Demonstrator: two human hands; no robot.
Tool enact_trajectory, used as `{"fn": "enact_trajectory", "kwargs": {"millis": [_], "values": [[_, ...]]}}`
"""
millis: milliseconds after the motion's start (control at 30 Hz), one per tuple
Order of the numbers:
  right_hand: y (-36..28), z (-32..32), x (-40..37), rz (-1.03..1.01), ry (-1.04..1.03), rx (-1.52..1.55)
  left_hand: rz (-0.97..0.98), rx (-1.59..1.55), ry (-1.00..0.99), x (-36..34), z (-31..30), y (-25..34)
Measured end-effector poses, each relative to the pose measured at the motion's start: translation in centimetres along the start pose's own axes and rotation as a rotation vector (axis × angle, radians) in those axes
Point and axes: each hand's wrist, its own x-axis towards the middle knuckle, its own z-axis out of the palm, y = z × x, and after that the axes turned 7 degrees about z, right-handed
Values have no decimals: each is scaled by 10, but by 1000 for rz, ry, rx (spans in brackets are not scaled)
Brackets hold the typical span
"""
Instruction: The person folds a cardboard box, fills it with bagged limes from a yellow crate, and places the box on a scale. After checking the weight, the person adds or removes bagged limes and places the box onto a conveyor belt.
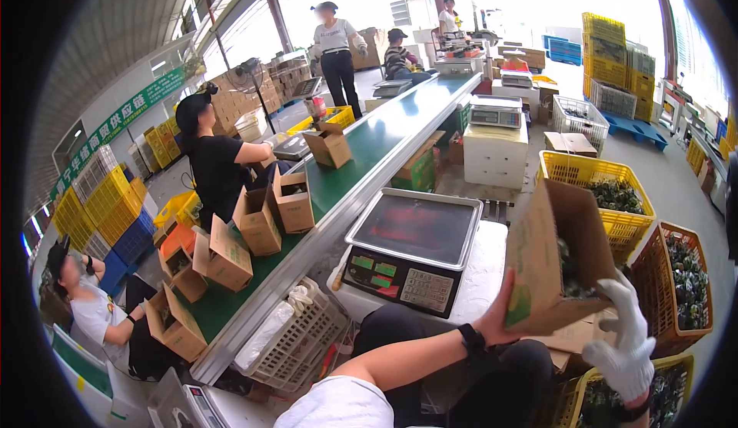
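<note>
My left hand (498, 313), bare with a dark band on the wrist, is closed on the lower left side of an open cardboard box (530, 266). The box is tilted, its opening turned toward the right, and dark green items (567, 263) show inside. At the box's lower right edge is my right hand (624, 343) in a white knit glove, fingers apart, the upper ones touching the rim. Left of the box stands a digital scale (415, 228) with a bare metal pan, lit green displays and a keypad.
A green conveyor belt (369, 151) runs diagonally, carrying several open cardboard boxes (257, 220). Yellow crates (642, 224) and an orange-brown crate (669, 339) of dark green items stand at right. A white crate (288, 347) sits below the belt. Co-workers (215, 143) sit across it.
</note>
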Motion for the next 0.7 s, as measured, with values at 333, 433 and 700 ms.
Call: {"fn": "enact_trajectory", "kwargs": {"millis": [333, 433, 700], "values": [[-59, 185, 216, -273, -125, -272, 394, -295, 636, 1, -153, 108], [-49, 215, 254, -487, -208, -189, 437, -276, 893, -1, -163, 115], [-31, 223, 295, -184, -435, -178, 111, -30, 833, -18, -136, 116]]}}
